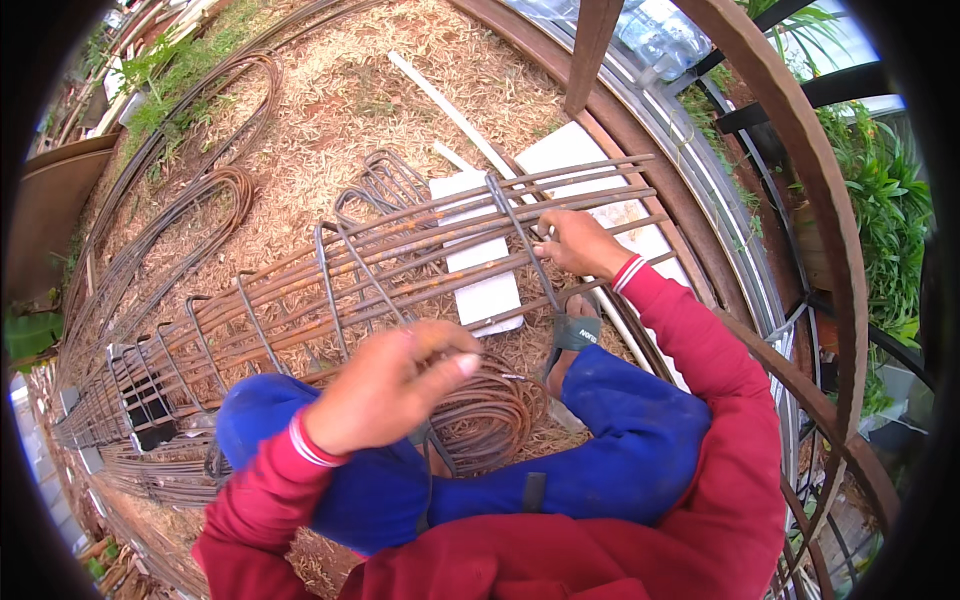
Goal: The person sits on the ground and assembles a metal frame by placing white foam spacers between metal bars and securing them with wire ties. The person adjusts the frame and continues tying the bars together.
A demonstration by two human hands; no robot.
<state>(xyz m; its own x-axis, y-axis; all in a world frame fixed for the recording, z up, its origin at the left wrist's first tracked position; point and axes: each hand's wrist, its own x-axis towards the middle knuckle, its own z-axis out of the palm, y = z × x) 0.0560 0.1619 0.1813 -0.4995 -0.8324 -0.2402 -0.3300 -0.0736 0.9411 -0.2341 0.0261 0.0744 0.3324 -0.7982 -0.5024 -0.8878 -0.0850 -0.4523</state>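
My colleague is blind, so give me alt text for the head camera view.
A person in red sleeves and blue trousers crouches over a long rusty rebar cage on straw-strewn ground; the right hand grips a stirrup at its end, and the left hand hovers above a coil of wire. White boards lie beneath.

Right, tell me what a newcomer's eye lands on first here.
The long rusty rebar cage lying across the straw-strewn ground from lower left to centre right. Next, the red-sleeved hands: the right hand grips the cage's near end by a stirrup, while the left hand pinches thin wire above a rusty wire coil beside the blue-trousered knees. White boards lie under the cage.
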